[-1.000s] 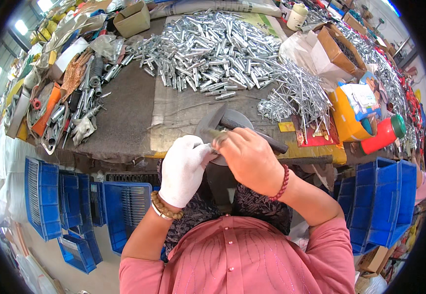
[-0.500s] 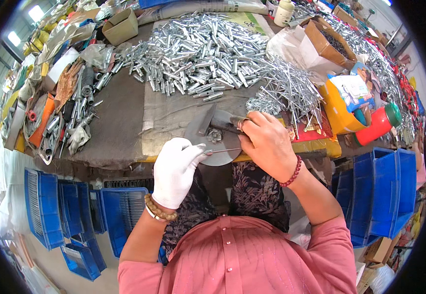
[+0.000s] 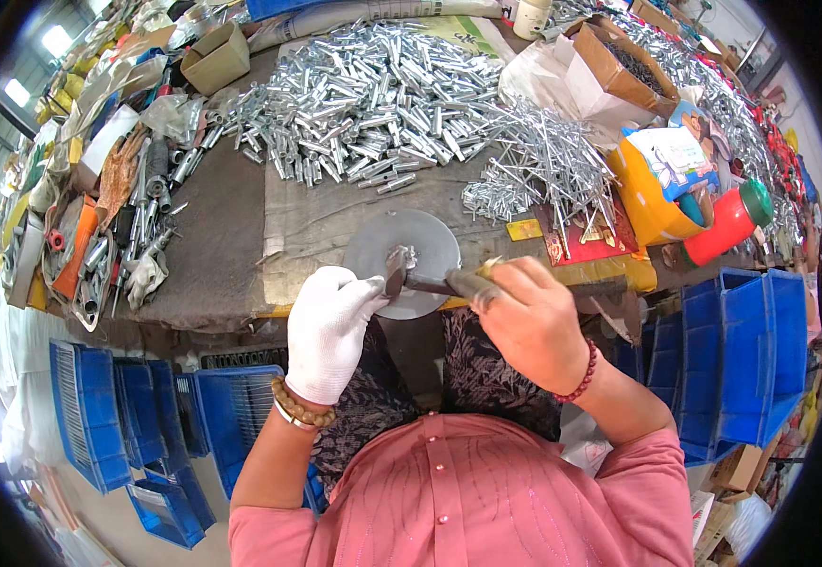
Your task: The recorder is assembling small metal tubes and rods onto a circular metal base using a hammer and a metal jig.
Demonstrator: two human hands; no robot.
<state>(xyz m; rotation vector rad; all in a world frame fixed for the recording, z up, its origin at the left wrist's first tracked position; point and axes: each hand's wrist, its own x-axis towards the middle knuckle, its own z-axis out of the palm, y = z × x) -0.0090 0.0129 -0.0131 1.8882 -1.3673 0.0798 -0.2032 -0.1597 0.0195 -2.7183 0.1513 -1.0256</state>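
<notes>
My right hand (image 3: 529,321), bare with a red bead bracelet at the wrist, is wrapped round the handle of a hammer (image 3: 396,272). Its dark head is down over the lower part of a round grey metal plate (image 3: 363,248), right beside my left fingertips. My left hand (image 3: 324,326), in a white glove, is closed in a pinch at the plate's near-left edge. The thin metal rod seen in that pinch earlier is now hidden by the hammer. Small shiny bits (image 3: 411,255) lie at the middle of the plate.
A heap of silver metal sleeves (image 3: 373,104) covers the back of the bench, with thin rods (image 3: 553,180) to its right. Tools (image 3: 146,198) lie at left. A yellow container (image 3: 652,189) and red jar (image 3: 718,236) stand at right. Blue bins (image 3: 746,359) flank me below.
The hammer has swung down and toward me, its head now by my left fingertips. My right hand has moved nearer to my body. My left hand stays pinched in nearly the same place.
</notes>
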